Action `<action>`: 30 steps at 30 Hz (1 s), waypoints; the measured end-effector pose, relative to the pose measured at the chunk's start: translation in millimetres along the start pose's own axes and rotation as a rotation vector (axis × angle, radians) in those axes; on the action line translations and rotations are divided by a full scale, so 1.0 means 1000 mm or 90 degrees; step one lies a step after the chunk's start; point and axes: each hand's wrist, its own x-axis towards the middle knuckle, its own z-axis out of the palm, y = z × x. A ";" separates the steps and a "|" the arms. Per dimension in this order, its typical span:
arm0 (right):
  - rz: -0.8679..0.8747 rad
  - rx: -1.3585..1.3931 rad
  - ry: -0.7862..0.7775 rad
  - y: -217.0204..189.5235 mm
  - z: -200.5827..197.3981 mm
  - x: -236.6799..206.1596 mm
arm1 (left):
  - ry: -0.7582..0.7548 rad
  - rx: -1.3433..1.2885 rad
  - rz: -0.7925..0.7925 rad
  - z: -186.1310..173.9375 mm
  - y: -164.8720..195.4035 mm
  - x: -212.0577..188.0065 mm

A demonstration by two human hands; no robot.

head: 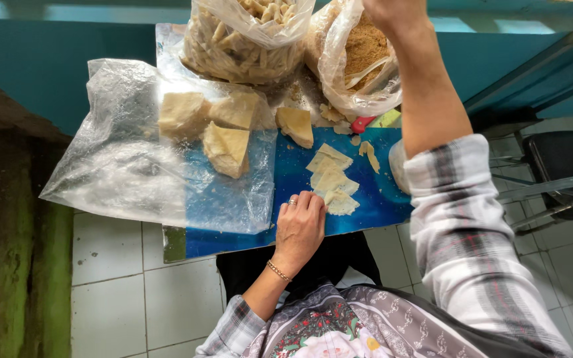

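Two hands were at work, and only one showed its grip. The left hand (300,222) lay palm down near the front edge of the blue board (379,199), fingers curled together and pressing on the pale thin slices (331,179) stacked just beyond them; nothing was clamped, it only pinned the lowest slice. The right hand (386,8) was raised over the far edge, cut off by the top of the view, so I could not tell whether it was closed or spread; it hovered at the mouth of the bag of brown crumbs (359,53). Doing this step well seemed to call for a flat, steady press on the slices so the stack stayed aligned while the other arm reached across. Larger pale blocks (223,129) sat on a clear plastic sheet (121,159) over the board's left side, one block (295,124) lying apart near the middle. A bag of pale sticks (247,40) stood at the far edge.
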 end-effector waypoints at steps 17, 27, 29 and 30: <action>-0.008 -0.217 -0.210 -0.016 0.053 -0.059 | 0.005 0.013 0.011 -0.001 0.002 0.000; -0.010 -0.218 -0.211 -0.023 0.041 -0.060 | 0.001 0.026 0.015 0.000 0.001 -0.001; -0.002 -0.223 -0.233 -0.023 0.039 -0.056 | -0.008 0.025 0.011 0.001 0.000 -0.001; 0.006 -0.225 -0.251 -0.021 0.038 -0.054 | -0.014 0.025 0.009 0.000 0.000 -0.001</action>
